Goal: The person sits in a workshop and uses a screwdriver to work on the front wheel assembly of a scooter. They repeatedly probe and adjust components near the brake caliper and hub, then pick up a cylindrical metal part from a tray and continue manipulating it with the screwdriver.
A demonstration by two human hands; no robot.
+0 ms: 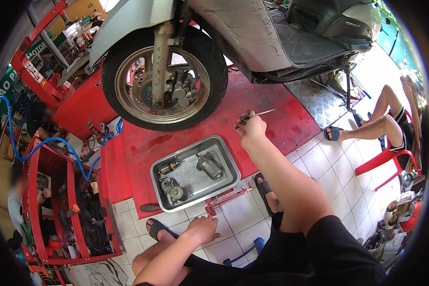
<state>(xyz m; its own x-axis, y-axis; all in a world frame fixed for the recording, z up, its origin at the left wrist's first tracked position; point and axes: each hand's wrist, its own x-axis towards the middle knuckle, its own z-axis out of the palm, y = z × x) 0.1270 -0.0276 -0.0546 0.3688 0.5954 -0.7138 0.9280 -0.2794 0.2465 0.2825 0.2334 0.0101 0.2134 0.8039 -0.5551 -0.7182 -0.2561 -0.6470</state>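
Note:
My right hand [253,128] is raised over the red platform [276,128], right of the scooter's front wheel. Its fingers are closed on a slim screwdriver-like tool [268,112], whose thin metal shaft points right; the fingers partly hide the dark end. Lower down, my left hand [202,230] hovers just below the tray's near edge, fingers loosely stretched, thumb apart, holding nothing. A metal tray [195,206] sits on the platform's near edge. In it lie a cylindrical motor housing [209,166], a motor armature [169,167], a small geared part [167,184] and a round metal part [178,193].
A scooter's front wheel [128,112] stands on the platform beyond the tray. A dark handle [150,208] lies beside the tray. At left are a red tool cart [33,209] and a blue hose [47,140]. A person [386,126] sits on a red chair [388,164] at right.

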